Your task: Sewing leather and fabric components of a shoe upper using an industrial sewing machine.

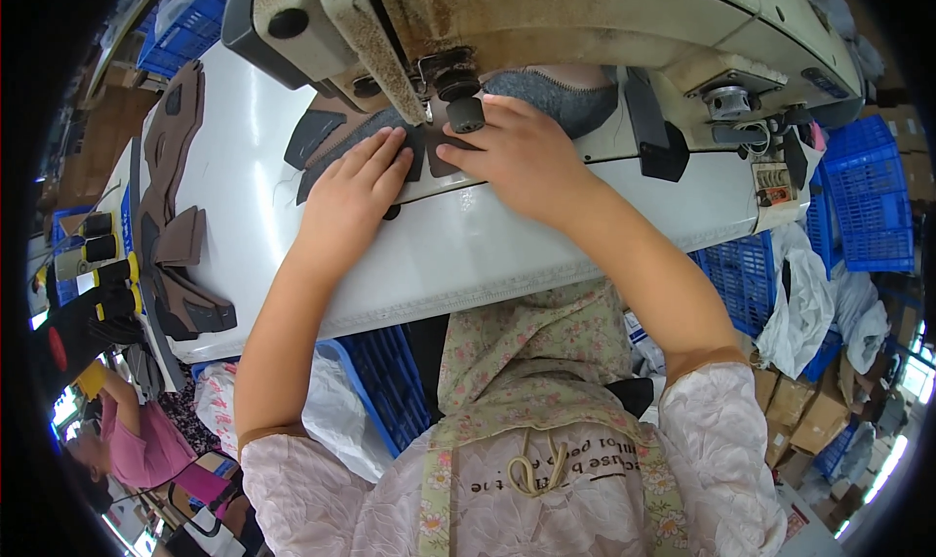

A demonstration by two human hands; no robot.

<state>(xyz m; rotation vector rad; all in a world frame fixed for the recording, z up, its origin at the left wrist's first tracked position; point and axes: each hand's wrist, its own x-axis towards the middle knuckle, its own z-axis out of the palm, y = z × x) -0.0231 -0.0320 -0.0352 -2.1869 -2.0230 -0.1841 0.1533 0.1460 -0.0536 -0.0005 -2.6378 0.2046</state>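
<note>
A shoe upper piece (pixel 331 150) in brown and dark grey lies under the needle area of a beige industrial sewing machine (pixel 585 20). My left hand (pixel 359 184) rests flat on its left side, fingers stretched out side by side. To the right of the presser foot, my right hand (pixel 526 157) is spread over the same work, its fingertips close beside the round black roller (pixel 466 115). Behind the right fingers, a dark grey section (pixel 575 103) with a zigzag-stitched edge reaches under the machine arm. The needle's tip is too small to tell.
Stacked brown and grey cut pieces (pixel 175 147) lie along the white table's left edge. Thread spools (pixel 99 249) stand farther left. Blue crates (pixel 868 196) are at the right, with another crate (pixel 385 381) under the table. A person in pink (pixel 146 440) sits at the lower left.
</note>
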